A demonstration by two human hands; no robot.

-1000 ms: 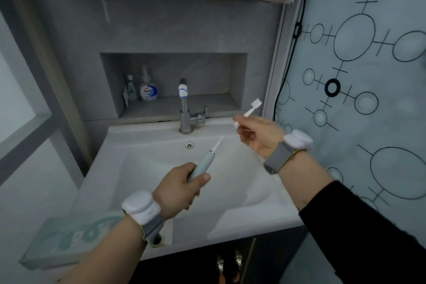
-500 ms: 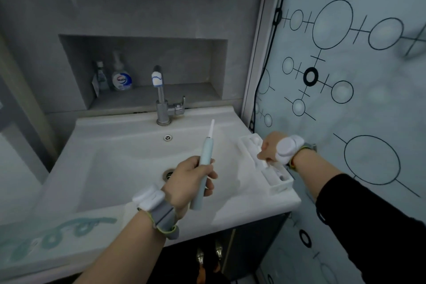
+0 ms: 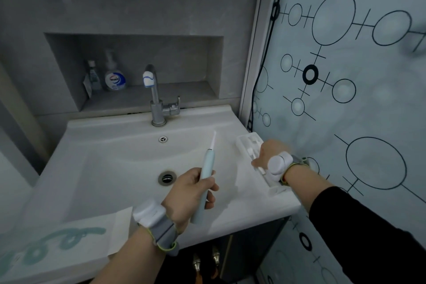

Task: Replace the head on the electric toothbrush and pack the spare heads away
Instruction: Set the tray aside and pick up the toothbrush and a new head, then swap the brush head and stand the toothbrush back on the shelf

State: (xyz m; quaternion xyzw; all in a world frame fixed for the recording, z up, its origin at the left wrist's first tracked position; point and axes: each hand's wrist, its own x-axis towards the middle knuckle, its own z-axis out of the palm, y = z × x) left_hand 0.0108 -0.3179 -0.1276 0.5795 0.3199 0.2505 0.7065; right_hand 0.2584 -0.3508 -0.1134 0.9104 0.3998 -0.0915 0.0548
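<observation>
My left hand (image 3: 194, 191) grips the pale teal electric toothbrush handle (image 3: 205, 168) over the sink basin, tilted slightly right. Its bare thin white shaft (image 3: 213, 139) points up with no head on it. A white tray of spare heads (image 3: 245, 144) lies on the right rim of the sink (image 3: 110, 131), with several white heads in its slots. My right hand (image 3: 265, 157) is down in the middle of that tray, fingers curled onto the heads. The hand hides whether a head is between the fingers.
A chrome faucet (image 3: 156, 99) stands at the back of the sink, with the drain (image 3: 167, 178) below it. Soap bottles (image 3: 114, 79) sit in the wall niche. A white box with teal print (image 3: 57, 242) rests on the front left rim. A patterned curtain (image 3: 345, 99) hangs at the right.
My right hand came down from holding a brush head in the air to the tray on the sink's right rim. The view shifted right, and the left hand tipped the handle more upright.
</observation>
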